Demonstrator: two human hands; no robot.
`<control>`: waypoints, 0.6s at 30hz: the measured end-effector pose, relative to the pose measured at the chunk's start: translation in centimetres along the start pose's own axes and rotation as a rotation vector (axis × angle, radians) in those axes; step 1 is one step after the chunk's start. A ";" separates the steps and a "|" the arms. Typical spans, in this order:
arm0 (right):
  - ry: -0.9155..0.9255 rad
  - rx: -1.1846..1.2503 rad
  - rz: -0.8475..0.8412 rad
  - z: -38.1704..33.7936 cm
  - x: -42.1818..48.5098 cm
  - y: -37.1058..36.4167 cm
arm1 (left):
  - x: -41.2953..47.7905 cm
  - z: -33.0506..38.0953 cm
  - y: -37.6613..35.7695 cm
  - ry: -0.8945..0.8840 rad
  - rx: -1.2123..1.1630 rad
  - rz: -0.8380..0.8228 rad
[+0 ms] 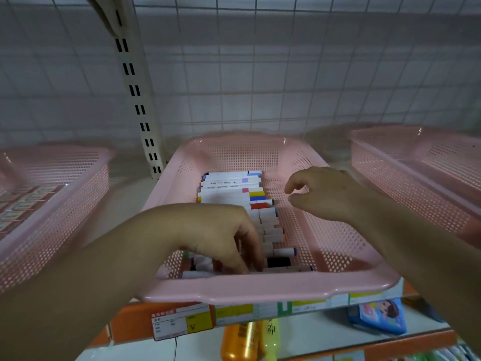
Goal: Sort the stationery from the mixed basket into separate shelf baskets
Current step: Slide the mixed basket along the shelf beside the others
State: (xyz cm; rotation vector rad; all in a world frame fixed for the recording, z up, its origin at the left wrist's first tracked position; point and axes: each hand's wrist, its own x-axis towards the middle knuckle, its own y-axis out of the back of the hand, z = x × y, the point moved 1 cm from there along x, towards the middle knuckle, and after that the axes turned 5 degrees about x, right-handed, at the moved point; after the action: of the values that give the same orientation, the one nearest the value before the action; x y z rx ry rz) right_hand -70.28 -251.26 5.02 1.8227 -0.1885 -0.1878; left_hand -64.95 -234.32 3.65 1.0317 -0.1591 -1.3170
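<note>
A pink perforated basket (260,291) sits on the shelf in front of me. Inside it, a row of white markers (231,190) with coloured caps lies side by side along the left half. My left hand (218,235) reaches into the near end of the basket, its fingers pointing down and touching the markers there, which it partly hides. Above the right half of the basket, my right hand (330,194) hovers with loosely curled fingers and holds nothing.
On the same shelf, a second pink basket (52,204) at the left holds flat packs, and a third pink basket (416,162) stands at the right. A slotted shelf upright (138,100) and wire grid rise behind. Below are price tags (182,321), bottles (242,340) and a blue pack (380,316).
</note>
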 end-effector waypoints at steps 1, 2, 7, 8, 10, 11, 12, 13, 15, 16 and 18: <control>-0.001 -0.001 -0.001 0.0 0.0 0.0 | 0.0 0.1 -0.1 0.011 0.041 -0.012; -0.001 -0.003 -0.001 0.0 -0.1 0.0 | 0.1 0.2 -0.2 0.018 0.090 -0.011; -0.005 -0.005 0.006 0.0 -0.1 -0.1 | 0.2 0.6 -0.8 0.078 0.376 0.068; -0.005 -0.005 0.007 0.0 -0.1 -0.1 | 0.2 0.6 -0.9 0.088 0.436 0.087; -0.006 -0.007 0.008 0.0 0.0 -0.1 | 0.3 0.3 -0.9 0.109 0.508 0.120; -0.008 -0.005 0.006 0.0 0.0 -0.1 | 0.3 0.1 -0.9 0.121 0.519 0.126; -0.010 -0.003 0.005 0.0 0.0 -0.1 | 0.3 0.0 -0.9 0.134 0.528 0.124; -0.011 -0.001 0.006 0.0 0.0 -0.1 | 0.3 -0.1 -0.8 0.149 0.537 0.114; -0.013 0.001 0.009 0.1 0.1 -0.1 | 0.0 -0.1 -0.6 0.157 0.539 0.110; -0.014 0.005 0.011 0.1 0.1 -0.1 | -0.2 0.0 -0.3 0.137 0.519 0.135; -0.022 0.036 0.021 0.1 0.3 -0.2 | -0.3 0.7 0.0 0.038 0.486 0.219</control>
State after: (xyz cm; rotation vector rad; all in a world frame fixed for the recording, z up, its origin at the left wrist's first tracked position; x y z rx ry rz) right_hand -69.99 -251.42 4.81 1.8543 -0.2275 -0.1914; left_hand -65.49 -234.41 4.16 1.4020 -0.5684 -1.0800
